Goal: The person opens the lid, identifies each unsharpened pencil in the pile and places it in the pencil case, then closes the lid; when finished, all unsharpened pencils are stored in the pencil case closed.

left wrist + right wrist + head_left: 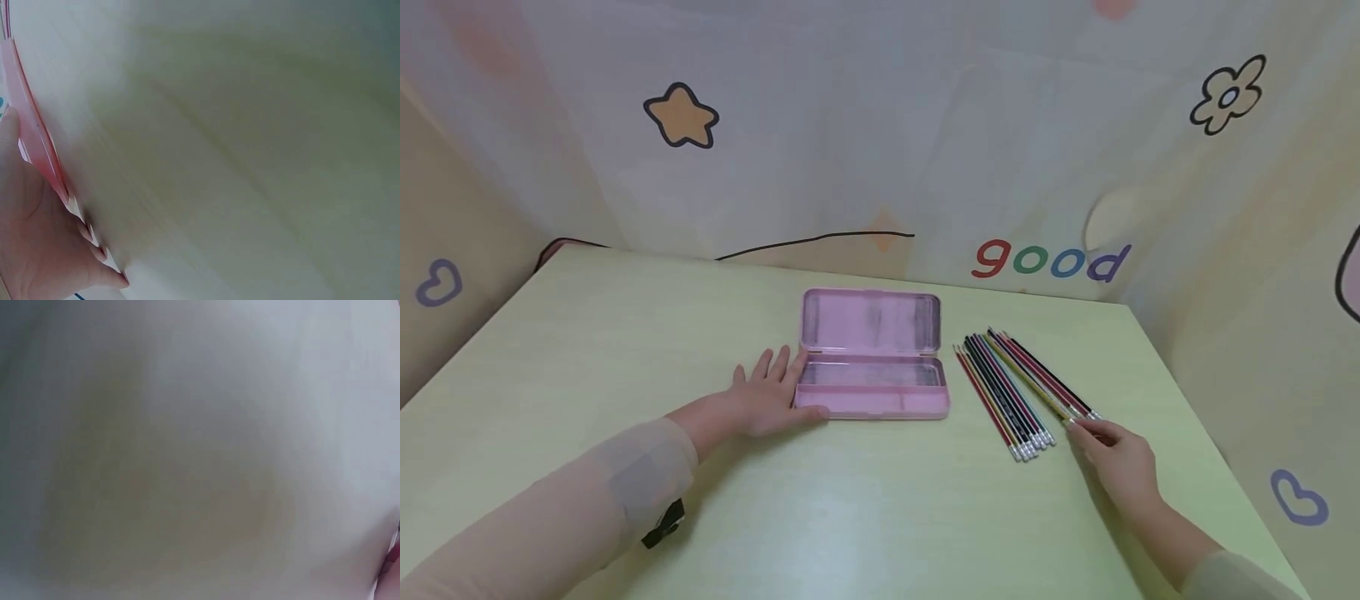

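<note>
Pencils (1003, 392) lie right of pink pencil case (861, 403), long axes slanting toward nearer right hand (1122, 467), which pinches yellow pencil (1028, 378); left hand (762, 406), fingers spread, touches case.

On the flat pale-green table (820, 508), a pink rectangular pencil case (871, 387), 2 compartments (848, 402) along its front, lies left of slender multicoloured pencils (1002, 396). The left hand (765, 403) touches the case's left side; the right hand (1122, 463) is at the pencils' near end.
</note>
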`<state>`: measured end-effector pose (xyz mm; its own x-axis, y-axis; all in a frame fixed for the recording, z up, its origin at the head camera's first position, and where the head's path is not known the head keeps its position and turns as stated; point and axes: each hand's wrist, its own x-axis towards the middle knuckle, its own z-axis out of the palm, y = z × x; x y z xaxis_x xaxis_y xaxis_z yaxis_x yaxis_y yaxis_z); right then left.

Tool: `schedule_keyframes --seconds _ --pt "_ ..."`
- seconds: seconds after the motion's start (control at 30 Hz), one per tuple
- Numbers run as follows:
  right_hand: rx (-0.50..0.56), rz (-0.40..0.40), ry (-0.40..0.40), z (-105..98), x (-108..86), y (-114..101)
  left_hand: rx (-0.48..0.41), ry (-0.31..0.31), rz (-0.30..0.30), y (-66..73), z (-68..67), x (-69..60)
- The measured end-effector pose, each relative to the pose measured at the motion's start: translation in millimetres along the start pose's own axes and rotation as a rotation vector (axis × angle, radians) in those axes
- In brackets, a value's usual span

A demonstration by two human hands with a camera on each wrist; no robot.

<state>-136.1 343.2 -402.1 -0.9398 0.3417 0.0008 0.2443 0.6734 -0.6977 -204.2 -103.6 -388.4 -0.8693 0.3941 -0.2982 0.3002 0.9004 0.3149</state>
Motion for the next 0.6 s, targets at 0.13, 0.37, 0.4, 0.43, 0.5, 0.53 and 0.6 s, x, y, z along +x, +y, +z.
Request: schedule_keyframes --seconds 0.13,0.37,0.4,0.43,0.5,0.53,0.6 --pt "0.059 0.057 0.001 -6 -0.1 3 0.001 0.001 0.003 0.6 0.1 1.0" --pt "0.193 0.123 0.011 -15 1.3 0 0.006 0.012 0.01 0.5 0.3 2.4" --pt "0.206 0.127 0.01 -16 1.4 -1 0.008 0.011 0.006 0.1 0.6 2.7" --pt "0.219 0.132 0.009 -18 1.5 -2 0.006 0.015 0.007 0.0 0.6 2.6" --pt "0.229 0.127 0.019 -20 1.2 -4 0.007 0.016 -0.001 -0.9 1.4 2.9" --pt "0.226 0.121 0.023 -21 1.0 -5 0.006 0.018 0.0 -1.1 1.4 2.6" --pt "0.221 0.11 0.037 -23 0.5 -6 0.006 0.019 0.001 -1.5 1.5 1.7"
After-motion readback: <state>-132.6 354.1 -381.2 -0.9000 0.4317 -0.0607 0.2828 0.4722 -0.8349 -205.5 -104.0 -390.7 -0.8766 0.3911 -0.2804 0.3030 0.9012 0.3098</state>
